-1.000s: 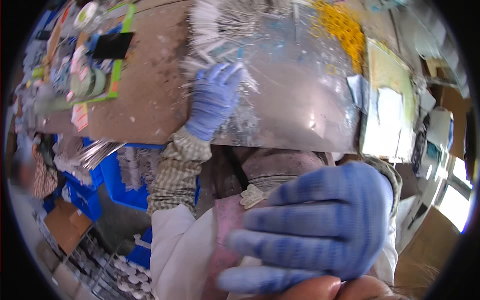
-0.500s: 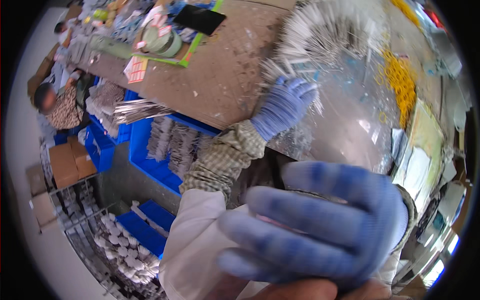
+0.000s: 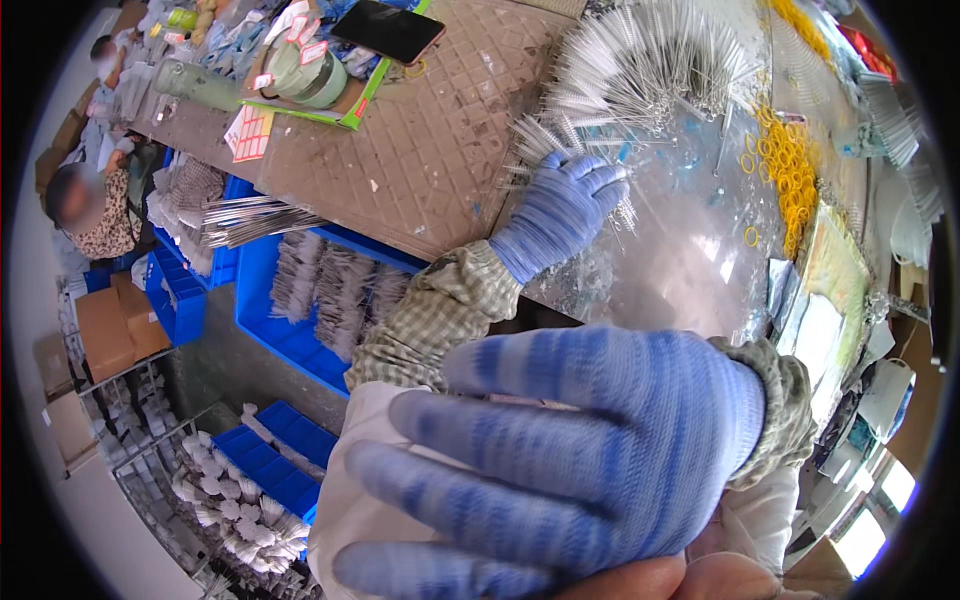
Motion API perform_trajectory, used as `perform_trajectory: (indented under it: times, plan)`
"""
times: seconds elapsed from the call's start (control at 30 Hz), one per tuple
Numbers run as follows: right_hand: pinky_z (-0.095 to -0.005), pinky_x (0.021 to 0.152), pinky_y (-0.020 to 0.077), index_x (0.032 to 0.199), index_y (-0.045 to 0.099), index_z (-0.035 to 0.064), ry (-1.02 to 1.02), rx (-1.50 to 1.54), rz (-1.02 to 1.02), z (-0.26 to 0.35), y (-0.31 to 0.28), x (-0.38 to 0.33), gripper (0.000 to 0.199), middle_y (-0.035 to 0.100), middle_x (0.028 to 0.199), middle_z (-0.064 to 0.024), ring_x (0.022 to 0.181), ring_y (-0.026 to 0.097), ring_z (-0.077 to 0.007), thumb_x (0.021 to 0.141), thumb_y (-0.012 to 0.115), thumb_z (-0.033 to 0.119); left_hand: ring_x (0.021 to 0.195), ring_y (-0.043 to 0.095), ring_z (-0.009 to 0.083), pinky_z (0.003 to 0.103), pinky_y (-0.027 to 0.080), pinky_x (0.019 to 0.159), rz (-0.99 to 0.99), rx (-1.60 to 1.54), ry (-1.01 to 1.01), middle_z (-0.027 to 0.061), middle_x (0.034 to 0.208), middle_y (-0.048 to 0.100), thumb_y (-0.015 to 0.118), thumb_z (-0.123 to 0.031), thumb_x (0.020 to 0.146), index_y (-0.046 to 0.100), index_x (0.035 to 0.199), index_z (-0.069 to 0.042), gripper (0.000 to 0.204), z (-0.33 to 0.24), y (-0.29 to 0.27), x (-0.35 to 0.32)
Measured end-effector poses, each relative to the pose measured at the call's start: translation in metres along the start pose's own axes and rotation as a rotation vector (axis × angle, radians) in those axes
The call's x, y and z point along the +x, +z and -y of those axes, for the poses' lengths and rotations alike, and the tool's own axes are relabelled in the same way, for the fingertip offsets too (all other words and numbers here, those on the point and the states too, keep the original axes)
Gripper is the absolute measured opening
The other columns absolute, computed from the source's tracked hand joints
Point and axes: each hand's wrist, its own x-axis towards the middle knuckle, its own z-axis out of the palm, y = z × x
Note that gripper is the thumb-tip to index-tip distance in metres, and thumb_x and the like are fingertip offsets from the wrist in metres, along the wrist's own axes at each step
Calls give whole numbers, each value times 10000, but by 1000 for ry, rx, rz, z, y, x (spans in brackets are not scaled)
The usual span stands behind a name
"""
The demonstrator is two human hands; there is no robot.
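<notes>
In a blue striped knit glove, my left hand (image 3: 562,212) rests at the worktable's near edge. Its fingers are closed over a small bunch of thin wire brushes (image 3: 540,138), whose white bristles and wire ends stick out on both sides. Beyond it lies a large fanned pile of similar wire brushes (image 3: 650,70). My right hand (image 3: 590,440), gloved alike, is raised close to the camera and fills the lower middle. Its fingers are spread and nothing shows in them; its palm side is hidden.
Yellow rings (image 3: 785,170) lie right of the pile. A black phone (image 3: 388,30) and a pale green round container (image 3: 308,76) stand at the far left. Blue bins (image 3: 262,318) with brush bundles sit below the table edge. Another person (image 3: 100,215) sits at left.
My right hand has moved left across the view, its fingers spreading further. My left hand stays on the brushes; the whole view has shifted slightly.
</notes>
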Motion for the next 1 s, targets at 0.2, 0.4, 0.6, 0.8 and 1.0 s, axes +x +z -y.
perform_trajectory:
  times: [0.2,0.4,0.6,0.8,1.0]
  plan:
    - [-376,709,549,1216,686,141,228,131,158,6,27,17,328,695,1037,-89,908,679,-226,897,647,207,1232,514,233,479,365,1044,-29,-36,-20,22,1352,594,629,-236,842,645,1260,-159,426,3,-9,-2]
    - [-399,765,559,1318,666,184,4,67,38,3,-13,-4,448,708,1126,-55,915,686,-244,871,691,203,1244,507,231,481,353,1068,2,-20,-20,15,1370,582,628,-261,849,628,1281,-142,448,4,-6,2]
    - [-305,826,549,1250,618,-19,667,-311,-398,-63,-18,-92,301,719,1006,-154,898,692,-195,956,609,44,1274,497,204,483,318,1113,8,40,-77,-17,1323,598,583,-317,876,632,1288,-178,437,4,-10,-15]
    - [-376,979,491,1247,638,22,891,-507,-371,-142,7,-221,396,669,1212,-151,1090,639,-270,886,723,159,1276,502,199,481,334,1109,-46,20,-31,-14,1300,612,542,-259,885,694,1188,-160,353,-3,-5,-8]
    - [-433,961,457,1195,677,65,743,-810,-231,-146,9,-216,393,680,1157,-137,1041,616,-330,834,737,207,1270,509,231,436,396,1073,-127,30,-21,38,1311,610,547,-223,880,684,1190,-119,355,6,-6,-14]
